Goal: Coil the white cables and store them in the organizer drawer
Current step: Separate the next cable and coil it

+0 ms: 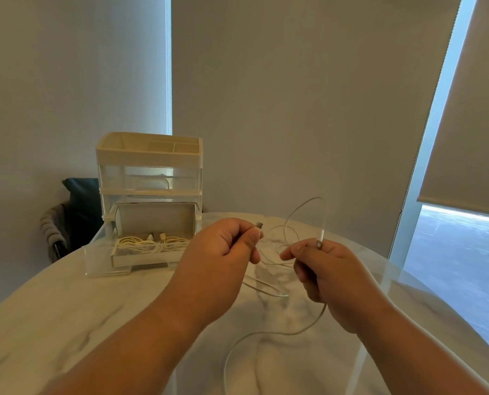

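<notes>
A long white cable (306,212) loops loosely above and across the round marble table (66,315). My left hand (223,246) pinches one plug end of it between thumb and finger. My right hand (323,269) grips the other plug end, and the cable trails from under that hand down to the table's near edge. At the back left stands a clear organizer (149,178) with a cream top tray. Its bottom drawer (101,260) is pulled out, and coiled white cables (152,242) lie inside it.
A dark chair with a cushion (78,201) stands behind the table at the left. Roller blinds cover the windows behind and at the right. The table's curved edge runs close on the right side.
</notes>
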`<state>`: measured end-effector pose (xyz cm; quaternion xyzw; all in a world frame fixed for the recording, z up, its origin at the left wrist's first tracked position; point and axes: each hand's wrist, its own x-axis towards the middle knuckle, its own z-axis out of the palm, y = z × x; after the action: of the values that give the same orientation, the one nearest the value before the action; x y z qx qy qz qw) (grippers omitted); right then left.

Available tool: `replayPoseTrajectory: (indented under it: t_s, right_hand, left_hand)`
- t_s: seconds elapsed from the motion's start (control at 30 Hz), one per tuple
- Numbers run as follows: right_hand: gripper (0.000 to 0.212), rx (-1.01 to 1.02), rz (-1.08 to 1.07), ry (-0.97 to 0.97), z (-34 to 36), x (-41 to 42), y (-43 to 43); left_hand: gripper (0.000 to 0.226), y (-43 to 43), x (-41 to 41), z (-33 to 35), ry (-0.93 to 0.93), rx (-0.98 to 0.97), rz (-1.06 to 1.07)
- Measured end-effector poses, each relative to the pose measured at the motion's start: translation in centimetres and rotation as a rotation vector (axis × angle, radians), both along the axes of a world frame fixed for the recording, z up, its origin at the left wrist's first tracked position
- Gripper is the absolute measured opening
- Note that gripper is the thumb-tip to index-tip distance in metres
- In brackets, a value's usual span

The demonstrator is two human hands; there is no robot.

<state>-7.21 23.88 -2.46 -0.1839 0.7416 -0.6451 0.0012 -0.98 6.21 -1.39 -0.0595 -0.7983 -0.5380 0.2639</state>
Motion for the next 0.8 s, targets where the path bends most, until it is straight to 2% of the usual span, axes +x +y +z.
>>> replayPoseTrajectory:
  t_s: [0.13,0.3,0.53,0.63,0.73,0.8]
  right_hand:
    - [0.033,0.193,0.005,0.056,0.1,0.6,-0.1]
    - [0.037,0.323,-0.008,0.102,0.4,1.2,-0.5]
    - [0.027,0.389,-0.012,0.068,0.3,1.3,-0.5]
    - [0.020,0.419,-0.008,0.084,0.4,1.5,-0.4]
    - [0.005,0.465,-0.187,0.246,0.6,1.4,0.2]
    - [0.030,0.465,-0.283,0.426,0.9,1.4,0.7]
  left_hand:
    - [0.020,0.8,0.1,-0.2,-0.059,0.109,-0.058]
    - [0.020,1.6,0.3,-0.4,-0.111,0.120,-0.133]
    - [0.020,2.0,0.4,-0.3,-0.153,0.174,-0.183]
    - [0.020,1.9,0.4,-0.2,-0.172,0.267,-0.198]
    - [0.020,1.7,0.5,0.1,-0.205,0.330,-0.215]
    - [0.021,1.6,0.6,0.1,-0.235,0.298,-0.243]
